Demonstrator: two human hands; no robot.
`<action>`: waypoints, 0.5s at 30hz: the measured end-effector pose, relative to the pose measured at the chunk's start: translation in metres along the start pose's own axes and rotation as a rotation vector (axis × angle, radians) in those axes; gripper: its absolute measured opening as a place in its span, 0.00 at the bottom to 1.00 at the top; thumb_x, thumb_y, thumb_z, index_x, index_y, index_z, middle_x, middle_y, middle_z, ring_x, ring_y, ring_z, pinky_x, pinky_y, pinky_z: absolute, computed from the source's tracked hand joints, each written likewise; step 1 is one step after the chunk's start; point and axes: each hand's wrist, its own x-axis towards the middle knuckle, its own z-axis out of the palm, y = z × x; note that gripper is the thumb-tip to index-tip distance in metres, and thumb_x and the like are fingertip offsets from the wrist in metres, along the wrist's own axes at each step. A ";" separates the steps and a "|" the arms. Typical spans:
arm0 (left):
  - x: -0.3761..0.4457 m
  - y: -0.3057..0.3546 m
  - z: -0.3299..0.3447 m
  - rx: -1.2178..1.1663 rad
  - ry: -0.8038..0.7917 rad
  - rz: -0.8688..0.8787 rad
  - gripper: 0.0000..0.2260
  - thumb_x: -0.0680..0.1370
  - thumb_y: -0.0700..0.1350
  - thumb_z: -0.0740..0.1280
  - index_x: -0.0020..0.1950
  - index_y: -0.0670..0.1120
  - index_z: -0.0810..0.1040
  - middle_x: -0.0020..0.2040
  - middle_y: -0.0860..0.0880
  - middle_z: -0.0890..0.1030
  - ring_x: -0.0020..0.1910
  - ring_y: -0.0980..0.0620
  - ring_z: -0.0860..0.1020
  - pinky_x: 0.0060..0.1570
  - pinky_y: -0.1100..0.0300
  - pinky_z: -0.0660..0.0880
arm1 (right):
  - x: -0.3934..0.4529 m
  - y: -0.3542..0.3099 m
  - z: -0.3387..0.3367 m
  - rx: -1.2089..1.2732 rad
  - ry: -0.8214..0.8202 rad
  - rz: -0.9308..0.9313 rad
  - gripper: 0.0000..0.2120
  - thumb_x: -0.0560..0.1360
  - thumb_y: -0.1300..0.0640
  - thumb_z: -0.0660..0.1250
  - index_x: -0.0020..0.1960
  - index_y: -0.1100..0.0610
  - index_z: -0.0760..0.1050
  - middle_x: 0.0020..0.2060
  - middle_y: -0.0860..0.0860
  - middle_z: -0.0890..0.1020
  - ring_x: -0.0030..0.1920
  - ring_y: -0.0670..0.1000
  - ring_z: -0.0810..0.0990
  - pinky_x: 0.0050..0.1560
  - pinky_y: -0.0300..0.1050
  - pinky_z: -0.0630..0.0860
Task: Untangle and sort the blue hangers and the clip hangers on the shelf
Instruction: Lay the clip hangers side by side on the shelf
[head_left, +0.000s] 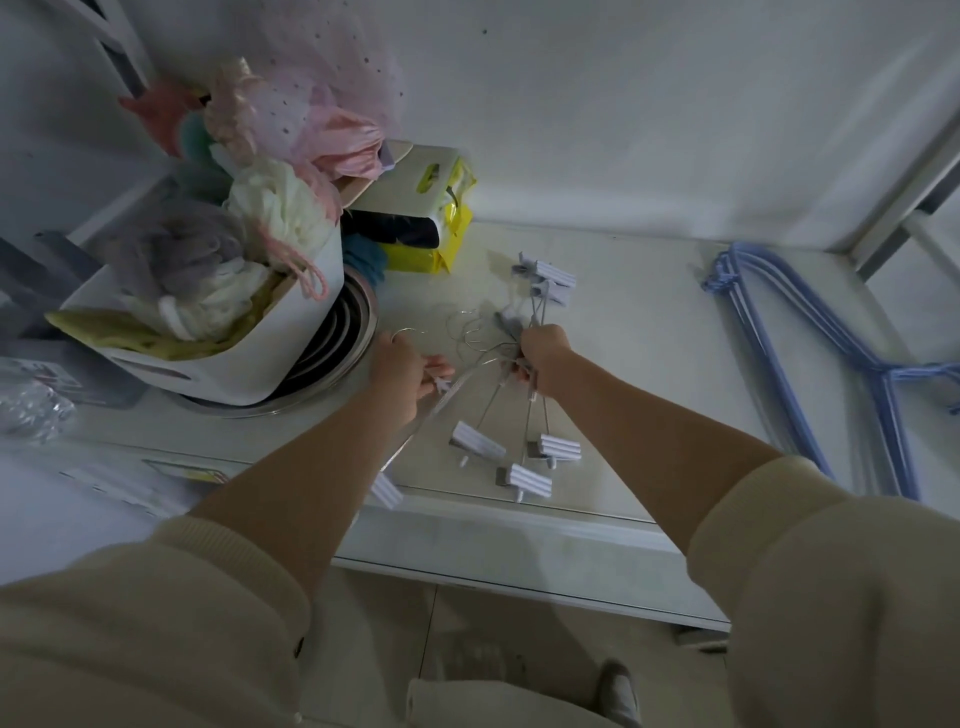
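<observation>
The shelf (649, 332) carries a white basket of cloth items (218, 332) at its left and the blue hangers (810, 358) gathered in one stack at its right end, well apart from the work. At centre lies the tangle of clip hangers (519, 364), wire hooks crossed, white clips splayed toward the front edge. The right hand (545, 358) is closed around the bunch at its middle. The left hand (410, 374) pinches a single clip hanger (415, 426) at its neck, angled away from the bunch. Judgement: blue hangers sorted; separation of clip hangers in progress. Next move calls for drawing the single hanger clear without snagging the hooks.
</observation>
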 end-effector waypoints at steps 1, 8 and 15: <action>0.001 -0.002 -0.001 -0.034 0.008 0.010 0.19 0.82 0.43 0.46 0.74 0.47 0.56 0.38 0.42 0.77 0.21 0.51 0.79 0.30 0.61 0.76 | -0.001 0.001 0.000 -0.001 -0.005 0.008 0.10 0.79 0.66 0.51 0.44 0.64 0.69 0.21 0.58 0.75 0.18 0.51 0.69 0.18 0.30 0.61; 0.008 -0.006 0.005 -0.267 0.114 -0.013 0.19 0.82 0.43 0.47 0.73 0.46 0.61 0.41 0.43 0.77 0.34 0.48 0.78 0.39 0.57 0.76 | -0.004 0.009 0.005 -0.067 -0.073 0.013 0.11 0.76 0.68 0.53 0.38 0.61 0.69 0.19 0.56 0.76 0.13 0.49 0.69 0.17 0.32 0.63; 0.007 -0.003 0.013 -0.319 0.183 0.003 0.19 0.82 0.42 0.47 0.73 0.47 0.61 0.38 0.44 0.76 0.33 0.50 0.76 0.37 0.60 0.74 | 0.001 0.002 0.005 -0.156 0.105 -0.094 0.16 0.78 0.64 0.58 0.32 0.58 0.65 0.33 0.55 0.74 0.30 0.53 0.79 0.33 0.42 0.75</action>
